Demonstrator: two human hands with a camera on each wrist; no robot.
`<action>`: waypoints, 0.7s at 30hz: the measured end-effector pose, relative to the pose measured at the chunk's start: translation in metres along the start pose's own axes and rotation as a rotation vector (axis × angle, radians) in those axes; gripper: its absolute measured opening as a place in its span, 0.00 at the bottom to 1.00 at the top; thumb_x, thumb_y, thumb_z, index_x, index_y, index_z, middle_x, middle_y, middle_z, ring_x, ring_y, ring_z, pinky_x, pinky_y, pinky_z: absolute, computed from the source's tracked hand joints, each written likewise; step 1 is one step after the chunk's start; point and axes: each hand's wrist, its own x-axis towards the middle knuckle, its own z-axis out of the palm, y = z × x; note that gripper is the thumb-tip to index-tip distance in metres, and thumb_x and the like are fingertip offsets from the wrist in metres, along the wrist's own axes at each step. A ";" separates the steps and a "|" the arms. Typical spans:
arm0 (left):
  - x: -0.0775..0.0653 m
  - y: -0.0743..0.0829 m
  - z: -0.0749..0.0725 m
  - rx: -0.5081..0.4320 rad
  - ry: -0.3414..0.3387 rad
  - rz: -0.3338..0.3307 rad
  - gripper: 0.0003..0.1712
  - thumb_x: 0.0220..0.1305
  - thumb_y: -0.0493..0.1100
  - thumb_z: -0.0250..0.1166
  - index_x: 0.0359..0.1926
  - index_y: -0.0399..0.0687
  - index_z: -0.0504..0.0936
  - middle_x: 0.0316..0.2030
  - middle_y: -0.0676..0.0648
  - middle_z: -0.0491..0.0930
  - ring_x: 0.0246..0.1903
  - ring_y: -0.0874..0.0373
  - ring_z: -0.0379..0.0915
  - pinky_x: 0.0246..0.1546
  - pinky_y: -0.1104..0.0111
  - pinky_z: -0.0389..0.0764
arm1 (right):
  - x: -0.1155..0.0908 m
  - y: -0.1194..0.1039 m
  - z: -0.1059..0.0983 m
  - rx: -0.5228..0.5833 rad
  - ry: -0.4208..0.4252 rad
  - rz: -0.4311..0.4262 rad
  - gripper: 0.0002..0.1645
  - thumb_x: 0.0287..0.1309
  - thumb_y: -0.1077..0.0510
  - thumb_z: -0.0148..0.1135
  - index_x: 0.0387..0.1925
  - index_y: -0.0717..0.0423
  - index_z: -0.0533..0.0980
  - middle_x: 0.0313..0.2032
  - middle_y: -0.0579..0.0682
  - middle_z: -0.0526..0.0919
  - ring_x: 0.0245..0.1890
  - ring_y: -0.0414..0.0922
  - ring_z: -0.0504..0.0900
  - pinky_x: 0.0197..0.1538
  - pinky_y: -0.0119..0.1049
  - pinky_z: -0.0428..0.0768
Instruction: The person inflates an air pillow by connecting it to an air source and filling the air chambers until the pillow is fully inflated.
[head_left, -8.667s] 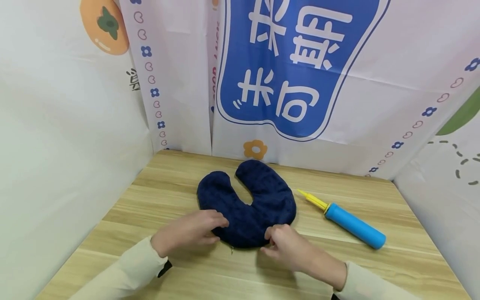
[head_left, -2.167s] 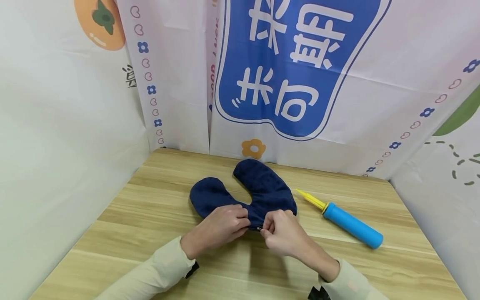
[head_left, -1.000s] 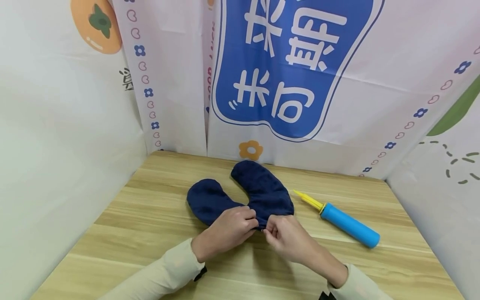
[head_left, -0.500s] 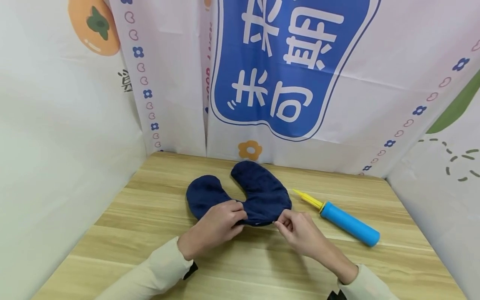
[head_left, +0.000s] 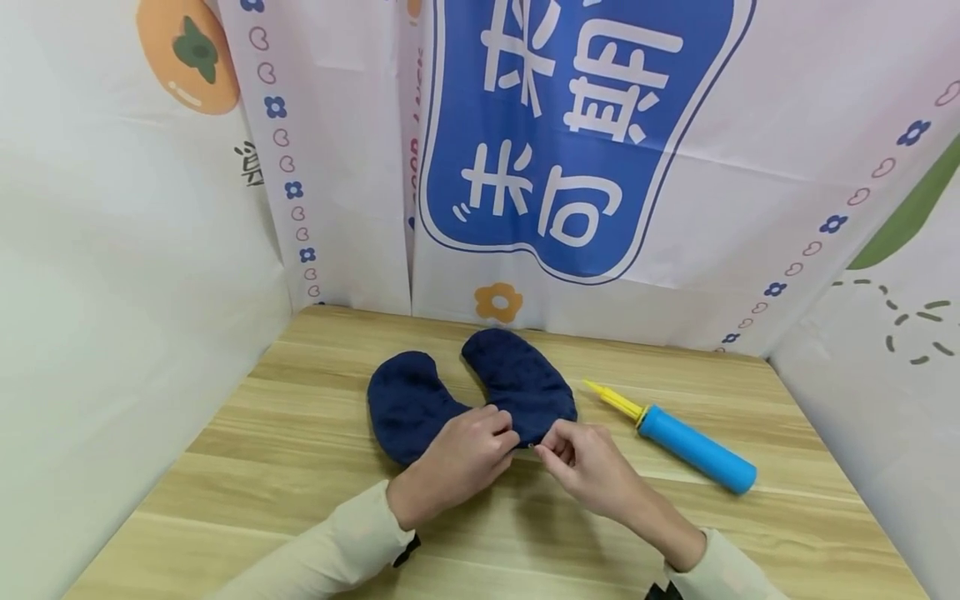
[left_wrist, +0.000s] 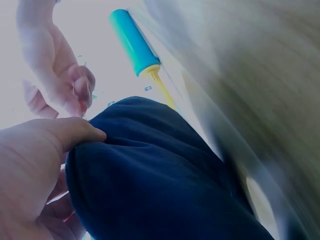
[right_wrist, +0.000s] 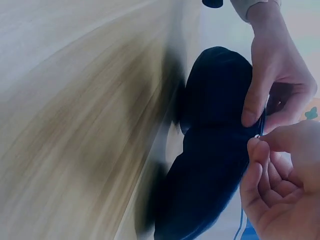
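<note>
A dark navy U-shaped neck pillow (head_left: 408, 404) lies on the table, its open side facing away and its near edge raised. My left hand (head_left: 461, 458) grips that edge near the middle, thumb on top of the cloth in the left wrist view. Just right of it, my right hand (head_left: 596, 471) pinches a small metal zipper pull (right_wrist: 257, 136) between thumb and index finger. The two hands are close together. Most of the zipper is hidden by the fingers and the fold of the cloth.
A blue hand pump (head_left: 697, 450) with a yellow nozzle lies to the right of the pillow, nozzle pointing to the far left. The wooden table (head_left: 292, 433) is bounded by a printed cloth backdrop (head_left: 360, 208) behind and white cloth at both sides.
Earlier both hands lay at the pillow's near edge; now they grip it and its zipper pull. In the last half second, my left hand shifted right and my right hand slightly left.
</note>
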 end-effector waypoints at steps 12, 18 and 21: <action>-0.024 -0.022 -0.022 -0.097 -0.072 -0.098 0.05 0.61 0.38 0.78 0.37 0.50 0.90 0.35 0.54 0.83 0.36 0.62 0.79 0.40 0.69 0.86 | -0.005 0.026 -0.010 -0.083 0.068 0.107 0.12 0.68 0.62 0.70 0.27 0.49 0.80 0.22 0.37 0.80 0.20 0.29 0.75 0.26 0.27 0.78; -0.019 -0.008 -0.019 -0.073 -0.130 -0.097 0.10 0.60 0.45 0.79 0.42 0.51 0.89 0.37 0.54 0.80 0.34 0.63 0.75 0.37 0.71 0.83 | -0.001 0.012 -0.003 -0.005 0.086 0.026 0.10 0.67 0.64 0.70 0.29 0.52 0.82 0.23 0.39 0.81 0.22 0.29 0.76 0.26 0.28 0.79; -0.013 0.001 -0.013 -0.029 -0.103 -0.095 0.09 0.59 0.46 0.80 0.38 0.51 0.89 0.33 0.54 0.79 0.31 0.62 0.72 0.33 0.72 0.80 | 0.002 0.003 0.000 0.027 0.078 0.010 0.10 0.68 0.64 0.69 0.30 0.50 0.81 0.23 0.39 0.81 0.22 0.29 0.76 0.26 0.28 0.79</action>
